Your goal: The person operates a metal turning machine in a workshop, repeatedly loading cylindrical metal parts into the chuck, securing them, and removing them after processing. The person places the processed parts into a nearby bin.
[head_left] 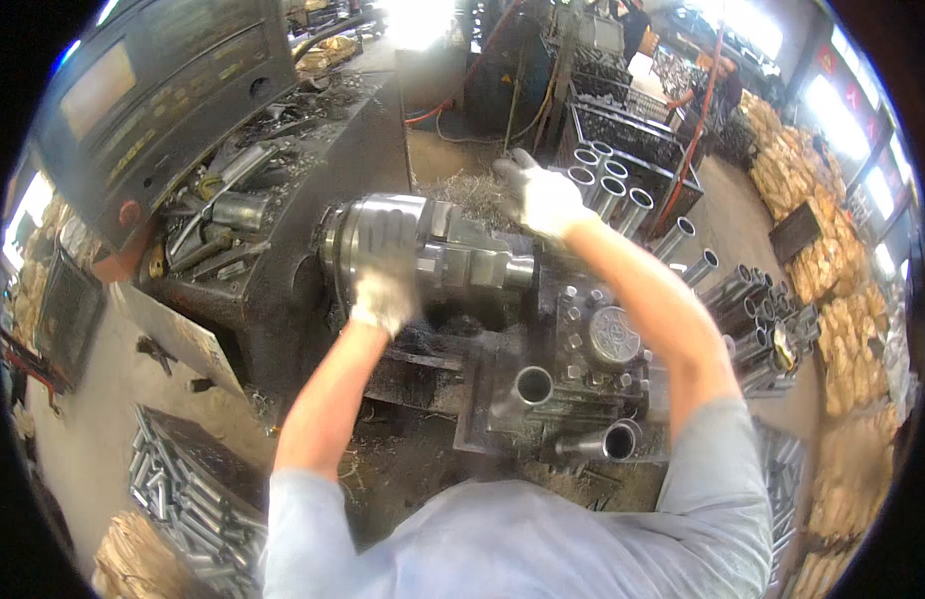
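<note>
My left hand (386, 275), in a white glove with grey fingers, lies against the round metal chuck (403, 215) of a lathe. Its fingers look stretched out flat over the chuck, slightly blurred. A short bright metal piece (520, 271) sticks out from the right end of the chuck's jaws. My right hand (544, 198), also gloved, is raised beyond the tool carriage, left of several upright metal tubes (612, 188). Its fingers point up and away, apart, with nothing visible in them. Two more tubes, one upright (533, 385) and one lying (614, 440), rest on the near side of the carriage.
A tool post with a round cap (614, 335) stands on the carriage. Tools and scraps cover the headstock top (323, 150). Metal shavings (467, 195) heap behind the chuck. Cut tubes fill a bin (188, 499) at lower left. Sacks (832, 260) line the right; another person (722, 95) is far off.
</note>
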Tool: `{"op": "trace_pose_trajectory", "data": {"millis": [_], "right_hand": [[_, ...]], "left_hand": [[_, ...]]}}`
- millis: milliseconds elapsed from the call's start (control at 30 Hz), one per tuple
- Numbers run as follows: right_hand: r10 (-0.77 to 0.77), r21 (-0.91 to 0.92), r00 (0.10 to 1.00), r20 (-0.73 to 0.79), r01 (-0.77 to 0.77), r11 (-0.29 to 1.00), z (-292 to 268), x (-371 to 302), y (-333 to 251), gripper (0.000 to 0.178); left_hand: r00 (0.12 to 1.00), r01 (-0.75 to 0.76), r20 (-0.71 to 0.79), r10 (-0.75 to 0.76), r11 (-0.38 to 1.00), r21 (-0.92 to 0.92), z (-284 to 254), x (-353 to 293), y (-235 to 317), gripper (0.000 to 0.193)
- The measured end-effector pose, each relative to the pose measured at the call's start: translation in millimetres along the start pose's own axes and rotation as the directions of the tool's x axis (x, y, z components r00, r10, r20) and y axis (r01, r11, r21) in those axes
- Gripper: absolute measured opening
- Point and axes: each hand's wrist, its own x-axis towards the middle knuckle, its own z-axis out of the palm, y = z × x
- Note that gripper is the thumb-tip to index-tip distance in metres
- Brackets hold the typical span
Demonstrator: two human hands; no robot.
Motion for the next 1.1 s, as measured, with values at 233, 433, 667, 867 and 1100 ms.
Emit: {"op": "trace_pose_trajectory", "data": {"millis": [233,433,667,867,1100], "right_hand": [[-0.022,0.124,0.568,0.823,-0.141,0.982,53.2,-1.6,49.8,0.059],[-0.135,0.192,0.389,0.911,-0.112,0.975,104.8,7.7,81.4,0.052],[-0.005,0.026,0.476,0.880,-0.038,0.999,61.5,-15.2,80.0,0.065],[0.127,-0.571,0.932,0.339,0.097,0.815,-53.9,-78.4,19.1,0.031],[0.082,-0.023,0.996,-0.027,-0.083,0.996,-65.4,-225.7,-162.3,0.062]], "left_hand": [[0.959,-0.144,0.234,0.159,0.986,-0.080,-23.0,61.9,-22.5,0.097],[0.988,-0.032,0.133,0.082,0.940,-0.341,-24.7,93.9,-19.4,0.089],[0.939,-0.148,-0.345,0.002,0.905,-0.398,23.0,40.1,-24.6,0.084],[0.945,-0.138,-0.327,-0.008,0.896,-0.421,14.0,43.1,-26.6,0.082],[0.996,-0.079,-0.043,-0.072,-0.637,-0.767,-51.4,-132.3,83.1,0.090]]}}
